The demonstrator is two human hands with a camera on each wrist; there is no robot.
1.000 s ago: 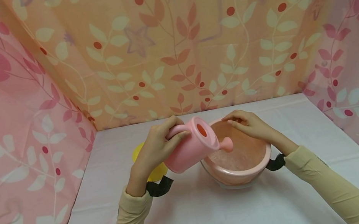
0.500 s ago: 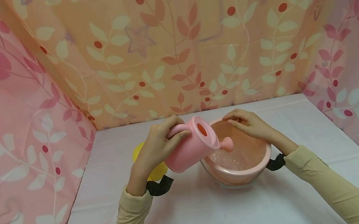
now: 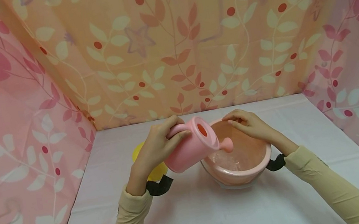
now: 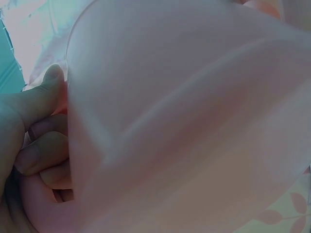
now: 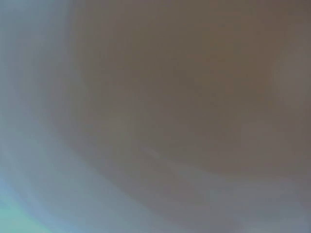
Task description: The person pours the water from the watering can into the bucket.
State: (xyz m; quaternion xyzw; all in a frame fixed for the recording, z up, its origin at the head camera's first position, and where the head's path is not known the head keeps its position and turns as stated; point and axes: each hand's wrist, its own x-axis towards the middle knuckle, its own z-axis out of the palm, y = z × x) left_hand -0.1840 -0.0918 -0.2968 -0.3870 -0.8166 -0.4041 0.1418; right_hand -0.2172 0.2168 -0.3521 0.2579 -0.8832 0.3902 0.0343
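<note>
In the head view my left hand (image 3: 161, 142) grips the handle of a pink watering can (image 3: 189, 153), tilted so its rose (image 3: 227, 145) hangs over a pink bowl (image 3: 244, 173). Ripples and small splashes show on clear water inside the bowl. Curled fingers (image 4: 48, 150) around the handle show in the left wrist view, where the can's body fills most of the picture. My right hand (image 3: 251, 126) holds the bowl's far right rim, with the thumb toward the inside. The right wrist view is only a blur.
A yellow round thing (image 3: 157, 172) lies on the white tabletop (image 3: 195, 218), partly hidden behind my left forearm. Leaf-patterned cloth walls (image 3: 170, 51) stand at the back and on both sides. Each wrist wears a black strap (image 3: 160, 185).
Both hands, the watering can and the bowl keep nearly the same places. Ripples and splashes on the water in the bowl shift from frame to frame.
</note>
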